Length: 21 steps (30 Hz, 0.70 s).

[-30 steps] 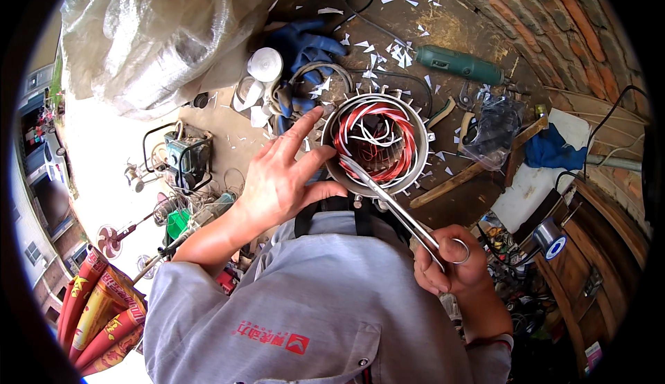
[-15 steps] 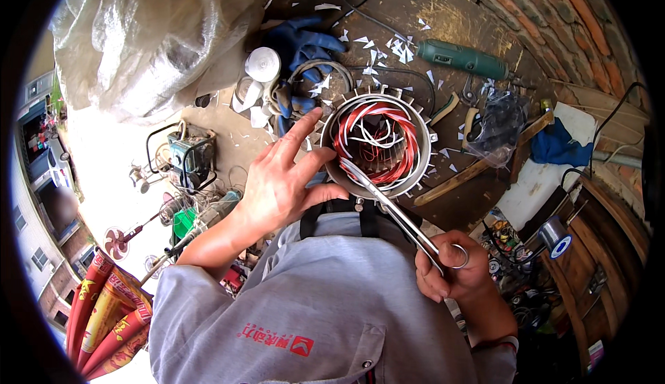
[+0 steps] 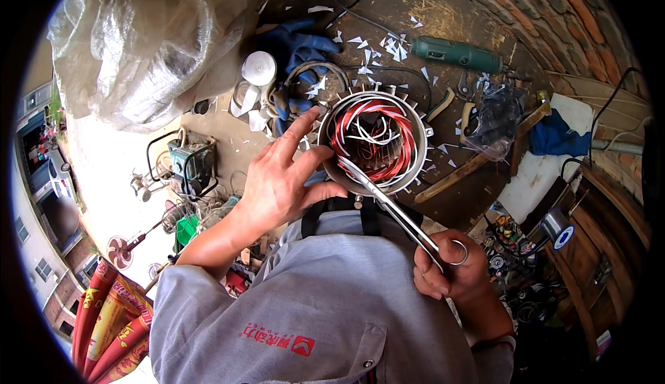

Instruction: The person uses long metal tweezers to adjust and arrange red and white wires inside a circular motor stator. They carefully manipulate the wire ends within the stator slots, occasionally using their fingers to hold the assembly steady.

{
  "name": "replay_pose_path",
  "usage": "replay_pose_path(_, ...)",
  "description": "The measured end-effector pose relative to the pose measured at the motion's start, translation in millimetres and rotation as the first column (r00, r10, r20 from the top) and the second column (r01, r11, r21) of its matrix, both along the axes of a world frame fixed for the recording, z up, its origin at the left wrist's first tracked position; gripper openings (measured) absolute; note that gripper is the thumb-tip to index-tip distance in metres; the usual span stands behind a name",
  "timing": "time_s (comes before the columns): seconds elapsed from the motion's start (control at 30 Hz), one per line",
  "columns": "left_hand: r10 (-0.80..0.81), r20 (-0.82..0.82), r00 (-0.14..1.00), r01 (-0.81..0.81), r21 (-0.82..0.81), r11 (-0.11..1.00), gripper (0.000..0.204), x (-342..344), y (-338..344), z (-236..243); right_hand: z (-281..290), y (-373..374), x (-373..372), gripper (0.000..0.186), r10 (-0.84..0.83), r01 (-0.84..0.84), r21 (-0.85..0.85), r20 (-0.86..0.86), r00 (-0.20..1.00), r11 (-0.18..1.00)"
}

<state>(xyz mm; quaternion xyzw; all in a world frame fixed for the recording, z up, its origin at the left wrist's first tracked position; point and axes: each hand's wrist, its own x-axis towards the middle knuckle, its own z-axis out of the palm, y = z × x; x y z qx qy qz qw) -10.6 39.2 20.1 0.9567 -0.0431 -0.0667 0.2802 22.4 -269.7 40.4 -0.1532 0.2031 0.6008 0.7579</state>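
Observation:
In front of my body stands a round metal motor stator, its open end up. A ring of red and white windings lines it, with loose white leads curled in the middle. My left hand rests at its near left rim, fingers spread, forefinger and thumb touching the edge. My right hand grips long metal scissors by their ring handles. The scissor tips reach over the near rim to the left side of the windings; whether the blades are parted is hard to see.
Triangular white scraps litter the brown tabletop. Beyond the stator lie blue gloves, a white tape roll and a green power tool with its cord. A wooden stick and a solder spool are at the right.
The whole view has shifted slightly. Both hands and the scissors keep almost the same place at the stator.

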Motion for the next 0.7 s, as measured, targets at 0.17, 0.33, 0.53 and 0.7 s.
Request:
replay_pose_path(0.17,-0.002,0.015,1.000,0.002,0.008,1.000,0.057,-0.5,0.1,-0.5,-5.1,-1.0,2.3,0.046,-0.010,0.011,0.036,-0.037,0.999,0.999)
replay_pose_path(0.33,-0.012,0.056,0.998,0.011,0.021,1.000,0.055,-2.0,0.7,-3.1,-11.4,-5.0,0.4,0.046,0.006,-0.007,0.033,0.011,1.000,0.999)
replay_pose_path(0.53,-0.019,0.055,0.998,0.018,0.018,1.000,0.055,-1.8,1.7,-3.5,-15.0,-4.3,-3.9,0.042,-0.064,0.069,0.071,-0.071,0.995,0.995)
replay_pose_path(0.7,-0.018,0.066,0.998,0.017,0.014,1.000,0.055,-2.1,2.2,-3.7,-24.3,-9.2,-9.9,0.042,-0.092,0.113,0.138,-0.153,0.984,0.984)
